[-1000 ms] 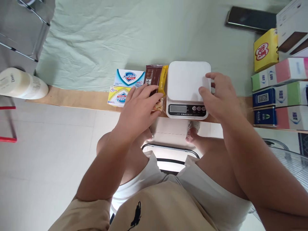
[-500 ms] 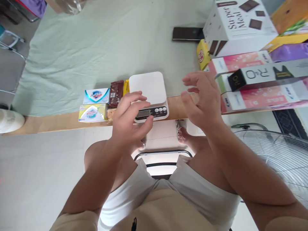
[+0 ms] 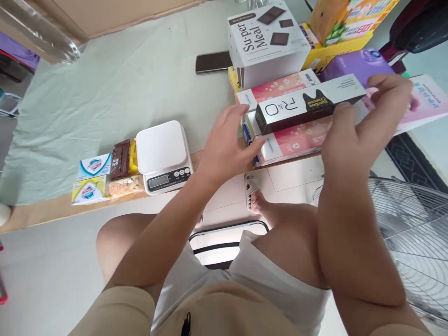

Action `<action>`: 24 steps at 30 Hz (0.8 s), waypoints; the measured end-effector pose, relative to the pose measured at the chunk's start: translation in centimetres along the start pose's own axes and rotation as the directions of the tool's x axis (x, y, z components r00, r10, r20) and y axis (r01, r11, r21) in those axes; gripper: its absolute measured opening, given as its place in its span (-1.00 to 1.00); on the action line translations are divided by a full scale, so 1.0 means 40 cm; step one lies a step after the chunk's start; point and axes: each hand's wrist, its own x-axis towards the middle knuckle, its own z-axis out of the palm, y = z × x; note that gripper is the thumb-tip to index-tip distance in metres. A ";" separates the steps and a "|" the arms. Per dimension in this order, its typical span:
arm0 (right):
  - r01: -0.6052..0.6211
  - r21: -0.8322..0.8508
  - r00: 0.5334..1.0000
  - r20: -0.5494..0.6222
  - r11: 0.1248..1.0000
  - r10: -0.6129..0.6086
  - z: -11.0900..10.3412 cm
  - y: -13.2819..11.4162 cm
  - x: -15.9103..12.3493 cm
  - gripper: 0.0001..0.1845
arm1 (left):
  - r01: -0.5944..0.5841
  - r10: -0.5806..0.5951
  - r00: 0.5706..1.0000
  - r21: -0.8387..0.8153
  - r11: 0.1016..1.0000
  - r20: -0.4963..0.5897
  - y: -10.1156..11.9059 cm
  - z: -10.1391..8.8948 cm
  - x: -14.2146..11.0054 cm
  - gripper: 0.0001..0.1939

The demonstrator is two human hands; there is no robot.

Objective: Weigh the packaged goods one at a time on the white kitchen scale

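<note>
My left hand (image 3: 227, 147) has thumb and fingers apart at the left end of the pink and white boxes (image 3: 297, 140). Whether its fingertips touch them I cannot tell. Above the right end of a long grey and black R&O toothpaste box (image 3: 294, 108) hovers my right hand (image 3: 364, 123), its fingers spread and holding nothing visible. The toothpaste box lies on top of the pink boxes. Left of my left hand stands a white kitchen scale (image 3: 163, 147) with a bare platform. Beside the scale are a blue-white soap box (image 3: 95, 166), a yellow soap box (image 3: 90, 190), a brown packet (image 3: 121, 158) and a clear-wrapped snack (image 3: 125, 185).
A white Su-per Meal box (image 3: 268, 42) stands behind the pink boxes, with a dark phone (image 3: 213, 62) to its left. Purple (image 3: 359, 65) and yellow packages (image 3: 324, 56) crowd the right. A wire fan (image 3: 416, 242) stands below the table's right side.
Both hands have moved right, from around the scale to the stacked boxes. The view has shifted right, showing more of the packages there.
</note>
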 end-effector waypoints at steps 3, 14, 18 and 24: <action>-0.095 -0.034 0.989 0.114 0.995 0.099 0.003 0.046 0.005 -0.62 | -0.001 0.001 1.000 -0.024 1.000 0.023 -0.019 0.053 0.064 -0.35; 0.009 0.208 0.997 0.075 0.978 -0.025 0.000 -0.021 -0.020 -0.65 | 0.008 -0.044 0.986 -0.223 0.975 -0.159 0.024 -0.040 -0.001 -0.46; 0.082 0.359 0.982 0.133 0.930 -0.138 0.040 -0.170 -0.069 -0.71 | -0.022 -0.069 0.902 -0.206 0.978 -0.427 -0.025 -0.163 -0.116 -0.41; 0.173 0.367 0.828 0.448 0.914 -0.336 0.163 -0.334 -0.200 -0.59 | 0.078 -0.093 0.788 -0.051 0.996 -0.609 -0.192 -0.280 -0.295 -0.38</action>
